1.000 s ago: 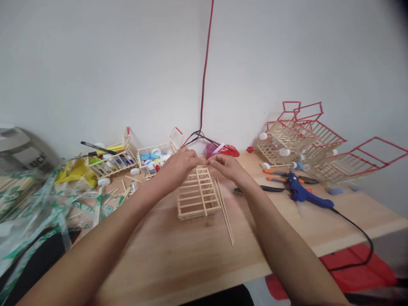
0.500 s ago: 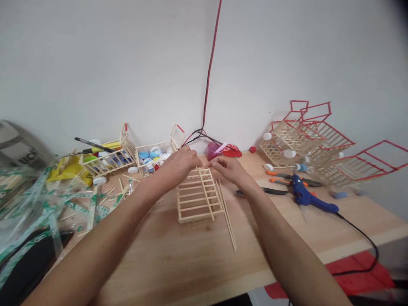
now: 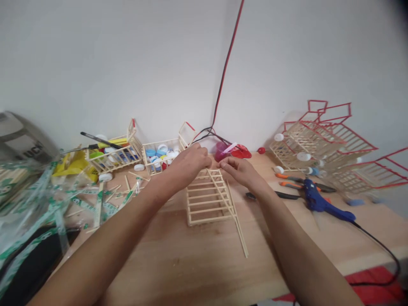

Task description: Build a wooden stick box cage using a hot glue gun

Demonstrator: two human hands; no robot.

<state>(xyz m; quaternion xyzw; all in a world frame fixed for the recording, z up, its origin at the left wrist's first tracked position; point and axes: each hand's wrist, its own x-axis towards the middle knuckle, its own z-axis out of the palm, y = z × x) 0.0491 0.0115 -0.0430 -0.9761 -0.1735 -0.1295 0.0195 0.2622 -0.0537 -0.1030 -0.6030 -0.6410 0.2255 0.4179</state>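
A small frame of thin wooden sticks, built like a crate with crossbars, lies on the table in front of me. A loose wooden stick slants over its bars. Its far end runs up to the bent fingers of my left hand, which is closed on it at the frame's far edge. My right hand is pinched at the frame's far right corner; what lies between its fingertips is too small to make out. Along the frame's right side rest more thin sticks, reaching towards me.
Stick carts holding bottle caps stand at the back left, beside plastic wrapping and scattered sticks. Right of me lie a blue glue gun with a cord, orange-handled pliers and a black knife. Red-trimmed carts are stacked behind.
The loose stick across the frame has swung, its near end shifting right to the frame's right edge. Both hands stay at the far edge. My view has turned slightly left.
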